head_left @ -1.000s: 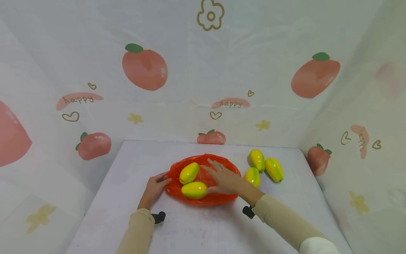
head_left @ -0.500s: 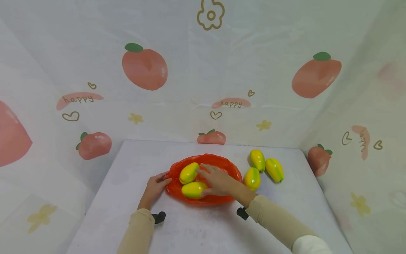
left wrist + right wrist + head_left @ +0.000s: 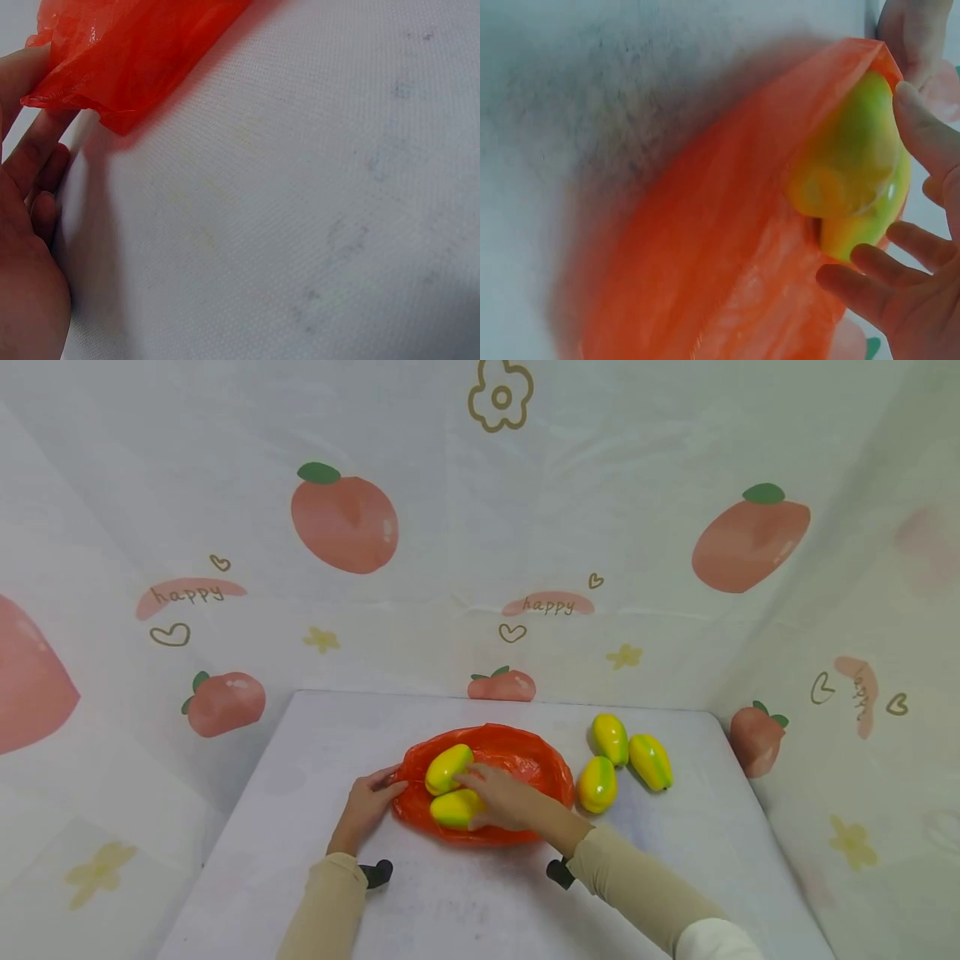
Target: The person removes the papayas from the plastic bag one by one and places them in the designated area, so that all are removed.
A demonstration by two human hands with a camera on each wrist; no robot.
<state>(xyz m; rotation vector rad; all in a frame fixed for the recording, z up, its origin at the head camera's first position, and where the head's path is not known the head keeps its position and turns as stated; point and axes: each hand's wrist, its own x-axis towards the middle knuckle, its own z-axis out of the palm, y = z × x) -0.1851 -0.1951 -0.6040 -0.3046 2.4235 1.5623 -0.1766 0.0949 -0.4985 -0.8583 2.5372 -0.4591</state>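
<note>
A red plastic bag (image 3: 525,764) lies spread with its mouth open on the table. Two yellow-green papayas, a rear papaya (image 3: 447,768) and a front papaya (image 3: 452,810), lie inside its left half. My left hand (image 3: 367,806) pinches the bag's left edge, thumb above and fingers below; the left wrist view has this hand (image 3: 30,217) beside the red film. Over the two papayas reaches my right hand (image 3: 504,797), hiding part of them. In the right wrist view its fingers (image 3: 889,281) are spread and extended close against the fruit; a firm grip is not visible.
Three more papayas lie right of the bag: one near its rim (image 3: 597,785), a back papaya (image 3: 610,740) and a right-hand papaya (image 3: 650,762). The white table (image 3: 330,727) meets a fruit-printed cloth (image 3: 420,635) at the back and sides.
My right hand has moved left and down from the bag's middle to the two papayas. The left hand stays at the bag's edge. The papayas have not visibly moved.
</note>
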